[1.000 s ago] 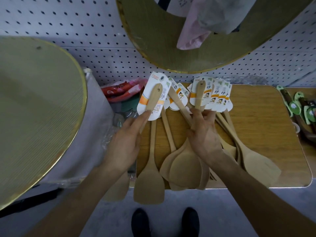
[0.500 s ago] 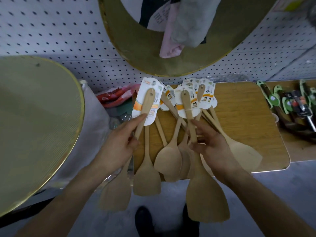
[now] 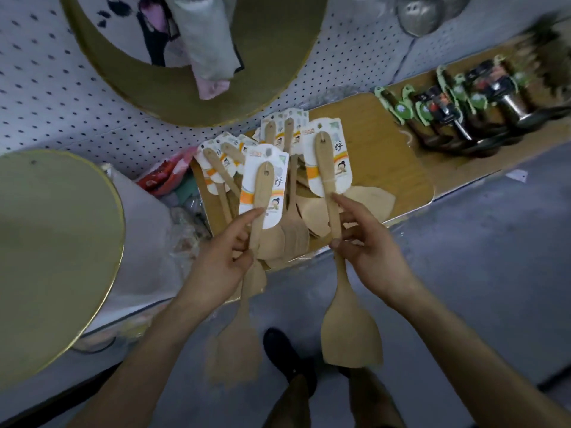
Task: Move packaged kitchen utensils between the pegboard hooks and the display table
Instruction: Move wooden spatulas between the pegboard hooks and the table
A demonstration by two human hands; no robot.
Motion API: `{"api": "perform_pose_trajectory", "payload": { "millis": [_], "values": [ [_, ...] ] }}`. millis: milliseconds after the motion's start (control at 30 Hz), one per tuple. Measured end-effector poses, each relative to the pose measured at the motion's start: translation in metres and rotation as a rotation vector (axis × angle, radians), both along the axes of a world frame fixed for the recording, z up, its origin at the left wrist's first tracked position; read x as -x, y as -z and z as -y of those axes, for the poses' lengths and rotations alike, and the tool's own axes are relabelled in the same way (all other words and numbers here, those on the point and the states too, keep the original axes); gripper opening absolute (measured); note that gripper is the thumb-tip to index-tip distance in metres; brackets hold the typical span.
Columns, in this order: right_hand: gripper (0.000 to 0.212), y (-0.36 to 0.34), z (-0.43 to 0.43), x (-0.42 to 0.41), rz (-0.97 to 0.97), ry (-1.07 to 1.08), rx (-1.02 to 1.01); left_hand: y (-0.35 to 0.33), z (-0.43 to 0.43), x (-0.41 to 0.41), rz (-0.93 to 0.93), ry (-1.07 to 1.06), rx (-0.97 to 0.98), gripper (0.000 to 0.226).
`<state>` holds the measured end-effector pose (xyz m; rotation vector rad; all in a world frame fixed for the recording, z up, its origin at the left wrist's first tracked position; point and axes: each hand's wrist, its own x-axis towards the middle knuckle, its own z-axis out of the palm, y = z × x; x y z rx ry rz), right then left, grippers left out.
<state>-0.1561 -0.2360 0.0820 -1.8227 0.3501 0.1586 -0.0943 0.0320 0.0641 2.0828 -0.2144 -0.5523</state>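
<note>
Nearest to me, a black shoe (image 3: 289, 356) on the grey floor (image 3: 479, 273), right under two hanging blades.

Left hand (image 3: 221, 257): fingers curled round the handle of the first carded wooden spatula (image 3: 261, 196), index finger stretched up along the edge of its backing card. The blade dangles below the wrist and is blurred.

Right hand (image 3: 367, 242): thumb and fingers pinch the second carded wooden spatula (image 3: 326, 174) at mid-handle. The blade hangs below the hand over the floor, with the card end up and away from me. I read both spatulas as lifted off the table, held side by side and not touching each other.

Crowding the left arm is a large round gold-rimmed tray (image 3: 46, 242). Clear plastic wrapping (image 3: 185, 230) is bunched between it and the table.

Behind the hands stands the display table (image 3: 386, 143), with a wooden top. A heap of carded spatulas (image 3: 296, 227) lies fanned on it, cards toward the wall. The two held cards block my view of part of that heap. Red packets (image 3: 163, 174) sit at the table's back left corner.

Farther right, on an adjoining wooden surface, is a row of green-carded utensils (image 3: 425, 111) with dark handles, too blurred to name.

Farthest back is the white pegboard (image 3: 55, 97). A second round tray (image 3: 278, 72) hangs against it with pale cloth (image 3: 210, 47) draped over its front. Metal ladle bowls (image 3: 418, 13) show at top right.
</note>
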Motion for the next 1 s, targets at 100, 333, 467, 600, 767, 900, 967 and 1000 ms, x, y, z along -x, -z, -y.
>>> {"api": "perform_pose_trajectory", "payload": {
  "millis": [100,333,467,600,767,900,967,1000],
  "values": [
    [0.085,-0.022,0.029,0.028,0.0,0.03,0.015,-0.013,0.035,0.005,0.039,0.068,-0.014,0.084],
    [0.095,-0.069,0.115,0.111,0.014,0.222,0.031,-0.065,0.153,0.02,0.013,0.241,0.068,0.083],
    [0.096,-0.09,0.166,0.162,0.033,0.341,0.014,-0.097,0.233,0.034,0.002,0.379,0.087,0.084],
    [0.097,-0.114,0.219,0.205,0.048,0.461,0.004,-0.131,0.314,0.052,0.016,0.473,0.116,0.081],
    [0.096,-0.147,0.295,0.241,0.101,0.559,0.015,-0.171,0.418,0.086,0.043,0.544,0.156,0.084],
    [0.093,-0.174,0.357,0.267,0.146,0.613,0.054,-0.193,0.494,0.114,0.057,0.597,0.205,0.085],
    [0.089,-0.189,0.387,0.28,0.175,0.638,0.07,-0.206,0.527,0.126,0.058,0.608,0.247,0.085],
    [0.087,-0.195,0.403,0.285,0.18,0.649,0.087,-0.211,0.542,0.131,0.067,0.618,0.258,0.085]
  ]
}}
